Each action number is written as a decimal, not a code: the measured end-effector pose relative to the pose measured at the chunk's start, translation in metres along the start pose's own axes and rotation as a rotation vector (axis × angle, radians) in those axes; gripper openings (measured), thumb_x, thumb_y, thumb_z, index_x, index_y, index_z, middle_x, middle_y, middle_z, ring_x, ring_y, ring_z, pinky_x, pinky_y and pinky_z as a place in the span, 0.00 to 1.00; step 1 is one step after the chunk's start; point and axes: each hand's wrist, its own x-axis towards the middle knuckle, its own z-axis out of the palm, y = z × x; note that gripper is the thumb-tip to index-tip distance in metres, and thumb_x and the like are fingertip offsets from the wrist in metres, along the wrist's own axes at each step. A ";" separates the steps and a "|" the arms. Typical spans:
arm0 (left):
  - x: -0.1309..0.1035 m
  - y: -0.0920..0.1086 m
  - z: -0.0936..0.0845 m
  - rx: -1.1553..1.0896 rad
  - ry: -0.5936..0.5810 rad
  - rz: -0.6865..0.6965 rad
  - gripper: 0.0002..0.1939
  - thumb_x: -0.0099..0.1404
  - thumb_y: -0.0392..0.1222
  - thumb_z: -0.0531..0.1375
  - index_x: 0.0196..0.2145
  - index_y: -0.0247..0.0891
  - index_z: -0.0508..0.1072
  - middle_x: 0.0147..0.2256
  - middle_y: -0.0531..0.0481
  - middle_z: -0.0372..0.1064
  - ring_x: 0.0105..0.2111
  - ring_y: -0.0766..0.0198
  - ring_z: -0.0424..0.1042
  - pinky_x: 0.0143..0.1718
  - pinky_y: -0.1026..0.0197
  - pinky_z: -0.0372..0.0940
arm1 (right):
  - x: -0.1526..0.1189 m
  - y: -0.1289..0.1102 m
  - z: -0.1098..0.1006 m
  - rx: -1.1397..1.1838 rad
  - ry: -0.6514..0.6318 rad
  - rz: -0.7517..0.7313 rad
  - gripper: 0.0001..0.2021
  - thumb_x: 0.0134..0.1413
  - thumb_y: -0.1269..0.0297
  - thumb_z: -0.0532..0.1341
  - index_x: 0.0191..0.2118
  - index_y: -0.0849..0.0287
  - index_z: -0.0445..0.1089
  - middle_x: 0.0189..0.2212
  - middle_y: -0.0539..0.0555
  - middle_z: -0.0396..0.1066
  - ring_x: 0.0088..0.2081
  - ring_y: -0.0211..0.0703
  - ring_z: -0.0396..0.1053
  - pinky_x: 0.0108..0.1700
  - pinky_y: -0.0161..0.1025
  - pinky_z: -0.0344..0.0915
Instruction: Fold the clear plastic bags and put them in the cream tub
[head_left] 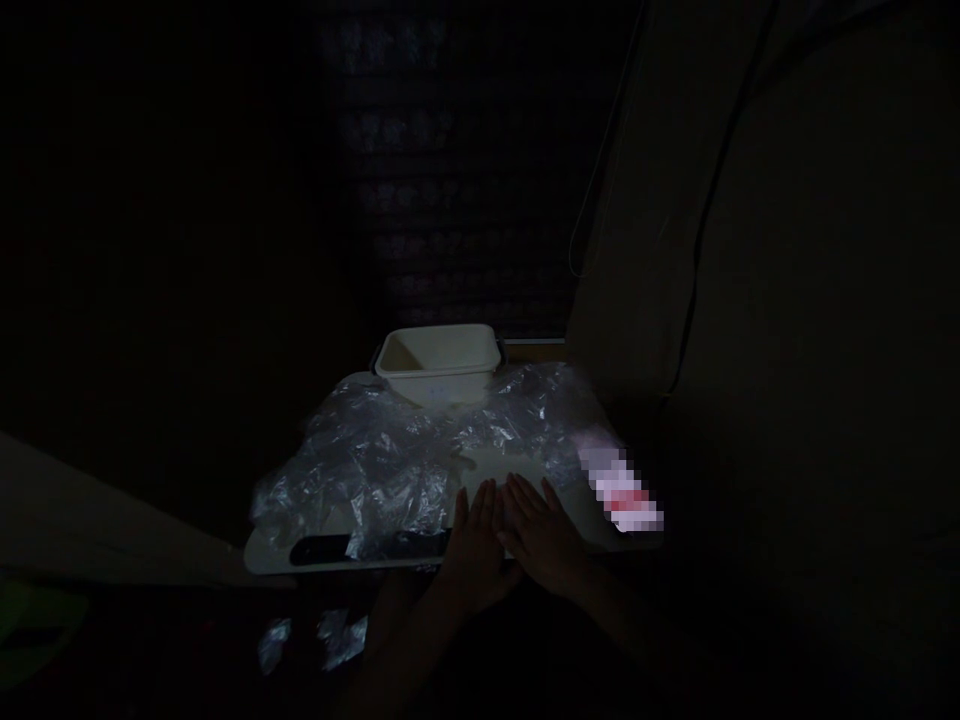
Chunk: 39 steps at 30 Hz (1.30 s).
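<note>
Left grip (pixel 478 540): flat, open, hold unclear (very dim)
Right grip (pixel 546 540): open, flat, just beside
Clear plastic (pixel 382 450): crumpled over desk (pixel 262 555), left and far
White bin (pixel 439 385): far side

On my feed, the tub (pixel 450 386) sits at twelve o'clock on the table (pixel 264 556). The film (pixel 375 450) spreads before it from nine to one. Scraps (pixel 343 640) lie at seven, beyond the near edge, probably lower down.
</note>
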 end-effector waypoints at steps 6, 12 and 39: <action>0.000 0.000 -0.001 0.015 0.001 -0.016 0.38 0.52 0.59 0.40 0.51 0.24 0.46 0.52 0.34 0.40 0.52 0.51 0.33 0.48 0.45 0.32 | -0.011 0.013 0.005 -0.048 0.056 0.089 0.26 0.50 0.55 0.40 0.51 0.68 0.47 0.52 0.62 0.46 0.53 0.46 0.39 0.51 0.50 0.35; -0.002 0.000 -0.002 0.034 -0.008 0.014 0.37 0.52 0.56 0.43 0.51 0.23 0.43 0.52 0.31 0.38 0.52 0.50 0.33 0.48 0.44 0.32 | -0.021 0.019 0.001 -0.077 0.177 0.122 0.23 0.49 0.61 0.42 0.51 0.68 0.48 0.51 0.60 0.48 0.53 0.45 0.41 0.51 0.49 0.39; -0.011 -0.005 -0.050 -0.845 0.203 -0.290 0.09 0.53 0.39 0.49 0.29 0.35 0.67 0.26 0.51 0.67 0.26 0.67 0.66 0.28 0.65 0.61 | -0.011 -0.014 -0.042 0.675 0.249 0.223 0.11 0.41 0.63 0.51 0.29 0.60 0.67 0.28 0.53 0.67 0.33 0.42 0.62 0.35 0.38 0.58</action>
